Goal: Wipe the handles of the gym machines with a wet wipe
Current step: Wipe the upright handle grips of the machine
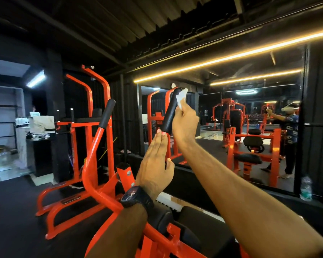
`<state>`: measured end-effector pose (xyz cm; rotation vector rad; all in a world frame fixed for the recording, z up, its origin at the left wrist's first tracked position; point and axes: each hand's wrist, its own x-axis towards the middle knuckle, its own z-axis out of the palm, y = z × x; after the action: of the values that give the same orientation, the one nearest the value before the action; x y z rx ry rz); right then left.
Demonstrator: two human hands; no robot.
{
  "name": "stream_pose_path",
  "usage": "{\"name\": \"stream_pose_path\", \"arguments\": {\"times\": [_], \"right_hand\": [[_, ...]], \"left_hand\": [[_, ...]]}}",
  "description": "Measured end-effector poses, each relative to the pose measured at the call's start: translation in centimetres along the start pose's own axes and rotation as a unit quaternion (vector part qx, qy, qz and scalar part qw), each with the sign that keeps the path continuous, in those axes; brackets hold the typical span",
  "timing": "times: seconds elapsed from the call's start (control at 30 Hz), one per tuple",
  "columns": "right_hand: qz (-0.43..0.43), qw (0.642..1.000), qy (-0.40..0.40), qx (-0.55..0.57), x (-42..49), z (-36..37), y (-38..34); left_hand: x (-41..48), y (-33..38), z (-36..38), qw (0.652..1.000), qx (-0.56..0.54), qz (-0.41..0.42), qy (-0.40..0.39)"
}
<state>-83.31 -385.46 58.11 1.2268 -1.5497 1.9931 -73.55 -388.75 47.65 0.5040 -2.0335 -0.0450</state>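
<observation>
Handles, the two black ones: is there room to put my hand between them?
Yes. The gap between the left handle and the right handle is open air. Around the right handle it is crowded: the right hand holds the wet wipe against its top, and the left hand lies flat just below it.

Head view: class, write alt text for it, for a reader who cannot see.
A right hand holds a white wipe against the top of a black grip on an orange gym machine. The open left hand touches the grip's lower end. A wall mirror behind reflects the gym.
</observation>
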Motion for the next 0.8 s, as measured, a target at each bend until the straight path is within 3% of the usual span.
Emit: {"name": "stream_pose_path", "arguments": {"times": [0.07, 0.17, 0.27, 0.33, 0.43, 0.53, 0.63, 0.77, 0.8], "right_hand": [[-0.087, 0.992, -0.049, -0.078, -2.3, 0.1, 1.3], [-0.213, 0.949, -0.164, -0.163, -3.5, -0.8, 3.5], [-0.440, 0.805, -0.205, -0.342, -0.1, -3.1, 4.3], [-0.476, 0.746, -0.225, -0.407, 2.2, -4.8, 3.8], [-0.500, 0.720, -0.223, -0.426, 3.4, -5.1, 2.6], [-0.557, 0.659, -0.247, -0.440, 3.7, -4.8, 2.3], [-0.510, 0.698, -0.224, -0.450, 4.9, -5.3, 0.8], [-0.553, 0.629, -0.221, -0.501, 4.7, -4.1, -0.2], [-0.540, 0.629, -0.216, -0.515, 5.1, -4.1, -0.2]], "left_hand": [[0.1, 0.1, 0.0, 1.000, -0.004, -0.002, 0.000], [0.0, 0.0, -0.1, 1.000, -0.002, 0.001, 0.002], [0.0, 0.1, -0.1, 1.000, 0.005, 0.002, 0.002], [-0.1, 0.1, -0.1, 1.000, -0.001, -0.001, 0.004], [-0.1, 0.1, -0.1, 1.000, -0.004, -0.002, 0.001], [-0.1, 0.1, -0.1, 1.000, -0.005, -0.004, -0.002], [-0.1, 0.0, 0.0, 1.000, -0.013, -0.009, -0.002], [-0.1, 0.1, -0.1, 1.000, -0.015, -0.012, -0.004], [-0.1, 0.1, -0.1, 1.000, -0.017, -0.013, -0.006]]}}
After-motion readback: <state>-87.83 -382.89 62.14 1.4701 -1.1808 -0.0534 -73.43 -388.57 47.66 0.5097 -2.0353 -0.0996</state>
